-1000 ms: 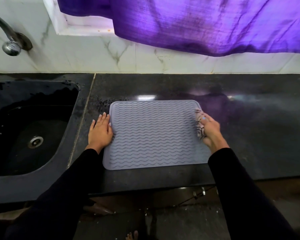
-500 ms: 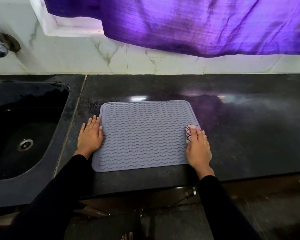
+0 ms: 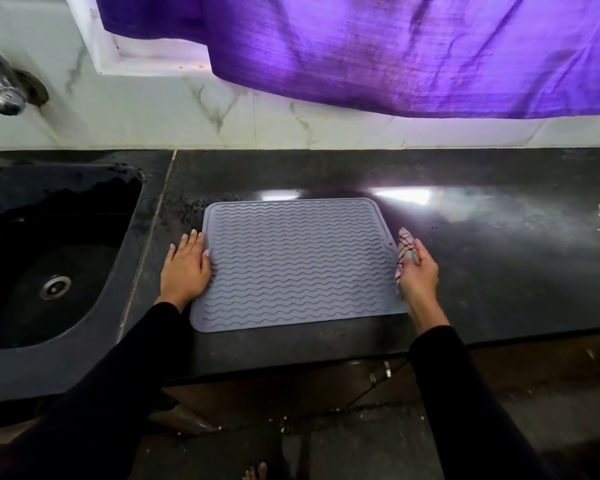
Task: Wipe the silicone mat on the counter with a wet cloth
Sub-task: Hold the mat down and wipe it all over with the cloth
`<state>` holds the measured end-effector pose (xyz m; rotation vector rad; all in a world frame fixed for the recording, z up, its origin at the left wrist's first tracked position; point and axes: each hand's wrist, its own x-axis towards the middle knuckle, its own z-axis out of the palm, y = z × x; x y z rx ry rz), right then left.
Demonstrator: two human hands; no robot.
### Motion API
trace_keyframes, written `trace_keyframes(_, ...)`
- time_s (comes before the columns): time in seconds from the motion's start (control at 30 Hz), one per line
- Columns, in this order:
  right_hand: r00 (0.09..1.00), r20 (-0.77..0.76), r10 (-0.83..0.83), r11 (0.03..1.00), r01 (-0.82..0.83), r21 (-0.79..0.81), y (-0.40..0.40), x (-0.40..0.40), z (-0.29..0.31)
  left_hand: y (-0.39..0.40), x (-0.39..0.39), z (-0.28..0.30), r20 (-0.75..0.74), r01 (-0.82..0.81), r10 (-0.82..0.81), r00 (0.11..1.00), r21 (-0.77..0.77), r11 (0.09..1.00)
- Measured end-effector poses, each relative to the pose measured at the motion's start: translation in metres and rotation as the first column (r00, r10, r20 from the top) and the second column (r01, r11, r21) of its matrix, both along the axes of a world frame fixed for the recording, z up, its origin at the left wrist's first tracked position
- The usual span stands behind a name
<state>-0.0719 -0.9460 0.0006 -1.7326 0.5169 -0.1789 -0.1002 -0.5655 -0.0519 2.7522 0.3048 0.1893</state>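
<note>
1. There was a single view, from a camera worn on the person's head.
2. It faced forward and steeply down over the bench (image 3: 465, 271), toward the tiled wall (image 3: 187, 126) behind.
3. It sat close, at arm's length: both sleeves entered from the bottom edge.
4. The wide lens bowed the edges, taking in the sink (image 3: 21, 355) at left and the floor (image 3: 361, 445) below.

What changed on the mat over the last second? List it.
The right hand slid the cloth down the mat's right edge toward the person, then back up along it. The cloth stayed gripped; the left hand stayed flat on the left edge; the mat did not visibly shift.
</note>
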Motion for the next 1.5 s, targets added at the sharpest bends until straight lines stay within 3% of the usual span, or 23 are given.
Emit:
trace_keyframes(0.03, 0.998, -0.011, 0.062, 0.966, -0.062, -0.25, 0.005, -0.011, -0.003, 0.0, -0.001, 0.0, 0.01, -0.002, 0.002, 1.0, 0.0, 1.0)
trace_keyframes(0.07, 0.989, -0.025, 0.146, 0.87, -0.141, -0.472, 0.01, -0.023, -0.01, 0.0, -0.001, 0.0, 0.018, -0.005, 0.005, 1.0, -0.001, 1.0)
trace_keyframes(0.13, 0.957, -0.081, 0.278, 0.565, -0.232, -0.792, 0.017, -0.04, -0.028, 0.0, -0.002, -0.001, 0.034, -0.009, 0.009, 0.999, -0.003, 1.0)
trace_keyframes(0.2, 0.943, -0.132, 0.307, 0.356, -0.242, -0.903, 0.016, -0.042, -0.043, -0.001, -0.002, -0.001, 0.043, -0.012, 0.012, 0.999, 0.0, 1.0)
trace_keyframes(0.27, 0.943, -0.172, 0.283, 0.314, -0.261, -0.913, 0.015, -0.038, -0.045, -0.002, -0.002, -0.001, 0.049, -0.017, 0.017, 0.999, 0.0, 1.0)
trace_keyframes(0.43, 0.932, -0.211, 0.295, 0.278, -0.295, -0.914, 0.02, -0.034, -0.043, -0.005, -0.002, -0.001, 0.062, -0.028, 0.027, 0.998, 0.004, 1.0)
trace_keyframes(0.53, 0.912, -0.198, 0.36, 0.352, -0.329, -0.876, 0.012, -0.03, -0.043, -0.005, -0.004, 0.0, 0.059, -0.031, 0.031, 0.998, -0.003, 1.0)
trace_keyframes(0.57, 0.907, -0.166, 0.386, 0.437, -0.338, -0.834, 0.01, -0.027, -0.039, -0.006, -0.005, 0.001, 0.063, -0.031, 0.032, 0.998, -0.014, 0.999)
trace_keyframes(0.6, 0.915, -0.12, 0.385, 0.584, -0.342, -0.736, 0.008, -0.024, -0.034, -0.006, -0.006, 0.002, 0.064, -0.029, 0.031, 0.997, -0.026, 0.999)
trace_keyframes(0.67, 0.969, 0.027, 0.247, 0.924, -0.227, -0.309, 0.009, -0.016, -0.022, -0.006, -0.008, 0.003, 0.063, -0.032, 0.035, 0.997, -0.04, 0.999)
trace_keyframes(0.7, 0.99, 0.076, 0.121, 0.992, -0.118, -0.041, 0.013, -0.013, -0.017, -0.006, -0.009, 0.003, 0.062, -0.032, 0.035, 0.997, -0.044, 0.998)
trace_keyframes(0.73, 0.996, 0.09, 0.011, 0.991, -0.023, 0.134, 0.017, -0.012, -0.014, -0.006, -0.009, 0.003, 0.067, -0.031, 0.034, 0.997, -0.049, 0.998)
trace_keyframes(0.77, 0.996, 0.09, -0.018, 0.987, 0.003, 0.158, 0.023, -0.011, -0.012, -0.006, -0.009, 0.003, 0.072, -0.031, 0.035, 0.997, -0.057, 0.998)
trace_keyframes(0.8, 0.994, 0.106, 0.025, 0.997, -0.033, 0.076, 0.033, -0.014, -0.01, -0.006, -0.009, 0.003, 0.079, -0.031, 0.036, 0.996, -0.065, 0.997)
trace_keyframes(0.87, 0.965, 0.139, 0.223, 0.945, -0.179, -0.272, 0.057, -0.024, -0.009, -0.004, -0.009, 0.002, 0.089, -0.033, 0.04, 0.995, -0.083, 0.996)
trace_keyframes(0.9, 0.936, 0.12, 0.332, 0.86, -0.247, -0.446, 0.069, -0.029, -0.013, -0.004, -0.009, 0.002, 0.092, -0.036, 0.045, 0.995, -0.089, 0.995)
trace_keyframes(0.97, 0.867, 0.016, 0.498, 0.59, -0.325, -0.739, 0.086, -0.035, -0.025, -0.003, -0.009, 0.002, 0.095, -0.041, 0.05, 0.994, -0.094, 0.995)
trace_keyframes(1.03, 0.816, -0.049, 0.576, 0.36, -0.308, -0.881, 0.09, -0.035, -0.04, -0.003, -0.008, 0.001, 0.096, -0.042, 0.051, 0.994, -0.091, 0.995)
trace_keyframes(1.1, 0.805, -0.062, 0.59, 0.281, -0.277, -0.919, 0.089, -0.03, -0.047, -0.002, -0.007, -0.001, 0.1, -0.045, 0.053, 0.994, -0.078, 0.996)
trace_keyframes(1.23, 0.81, -0.08, 0.58, 0.216, -0.248, -0.944, 0.09, -0.025, -0.055, -0.003, -0.005, -0.006, 0.108, -0.043, 0.046, 0.993, -0.033, 0.999)
trace_keyframes(1.33, 0.778, -0.138, 0.613, 0.194, -0.318, -0.928, 0.089, -0.022, -0.05, -0.003, -0.004, -0.007, 0.133, -0.044, 0.046, 0.99, -0.018, 0.999)
trace_keyframes(1.43, 0.752, -0.146, 0.642, 0.284, -0.411, -0.866, 0.085, -0.016, -0.042, -0.004, -0.002, -0.007, 0.152, -0.058, 0.062, 0.987, -0.029, 0.998)
trace_keyframes(1.5, 0.757, -0.109, 0.644, 0.423, -0.471, -0.774, 0.084, -0.008, -0.038, -0.005, -0.003, -0.005, 0.151, -0.067, 0.072, 0.986, -0.043, 0.997)
